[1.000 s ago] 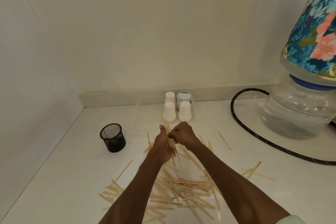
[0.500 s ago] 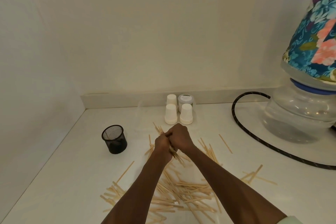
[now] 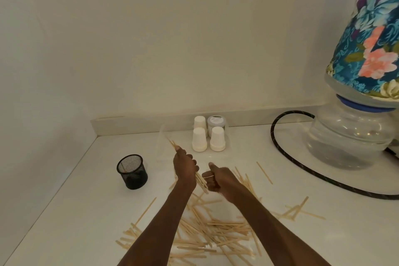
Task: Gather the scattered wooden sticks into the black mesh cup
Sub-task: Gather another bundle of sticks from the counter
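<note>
Hands have parted: left hand [image 3: 185, 166] grips a bundle of sticks [image 3: 199, 179]; right hand [image 3: 218, 179] is clenched, seemingly empty.
Square the bundle's ends, then drop it upright into the cup [image 3: 132, 171].

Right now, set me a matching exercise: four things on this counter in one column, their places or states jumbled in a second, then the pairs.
1. black mesh cup
2. bundle of sticks
3. white paper cups
4. black hose

A. by the back wall, upside down
B. curving beside the water bottle
C. upright, left of the hands
D. held in the left hand

Pairs: 1-C, 2-D, 3-A, 4-B
</note>
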The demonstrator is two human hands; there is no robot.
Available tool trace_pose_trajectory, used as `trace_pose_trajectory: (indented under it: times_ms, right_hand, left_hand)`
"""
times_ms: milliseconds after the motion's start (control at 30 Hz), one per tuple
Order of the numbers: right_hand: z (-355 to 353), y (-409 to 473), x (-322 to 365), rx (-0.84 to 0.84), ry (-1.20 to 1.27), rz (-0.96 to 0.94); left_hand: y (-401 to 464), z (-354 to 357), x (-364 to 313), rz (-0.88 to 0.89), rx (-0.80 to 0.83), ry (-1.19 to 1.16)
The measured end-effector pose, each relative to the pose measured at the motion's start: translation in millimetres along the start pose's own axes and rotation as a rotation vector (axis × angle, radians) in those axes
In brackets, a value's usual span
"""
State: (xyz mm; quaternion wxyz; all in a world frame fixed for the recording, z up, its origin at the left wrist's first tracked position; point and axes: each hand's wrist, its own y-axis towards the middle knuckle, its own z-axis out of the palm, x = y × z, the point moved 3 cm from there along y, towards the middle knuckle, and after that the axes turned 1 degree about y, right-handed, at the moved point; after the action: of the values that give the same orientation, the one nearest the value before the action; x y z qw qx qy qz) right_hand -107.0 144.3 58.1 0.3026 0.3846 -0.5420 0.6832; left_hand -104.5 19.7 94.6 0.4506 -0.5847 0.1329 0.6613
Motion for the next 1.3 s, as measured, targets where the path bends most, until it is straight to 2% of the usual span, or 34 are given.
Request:
trace_pose_trajectory:
  times_ms: [167, 267, 500, 800, 967, 1133, 1300]
  right_hand:
    - [25.1, -10.7, -9.7, 0.259, 0.686, 0.15]
    - [35.2, -17.7, 4.8, 0.307, 0.844, 0.168]
    - [41.7, -19.3, 20.2, 0.283, 0.844, 0.114]
    - [41.1, -18.3, 14.3, 0.261, 0.836, 0.138]
    - [44.6, -20.4, 16.3, 0.339, 0.896, 0.154]
    - [46.2, -24.3, 19.3, 0.38, 0.955, 0.117]
    - [47.4, -27.2, 26.3, 0.46, 0.958, 0.077]
  left_hand:
    - [-16.0, 14.6, -7.1, 0.248, 0.011, 0.102]
    - [-25.5, 19.1, -8.3, 0.34, 0.027, 0.143]
    - [-29.9, 26.6, -15.8, 0.335, 0.095, 0.13]
    - [-31.0, 27.0, -21.8, 0.365, 0.039, 0.152]
    - [-34.9, 25.3, -14.2, 0.442, 0.038, 0.238]
    - [-42.1, 28.9, -15.4, 0.518, 0.169, 0.29]
    - [-41.0, 28.5, -13.2, 0.504, 0.142, 0.34]
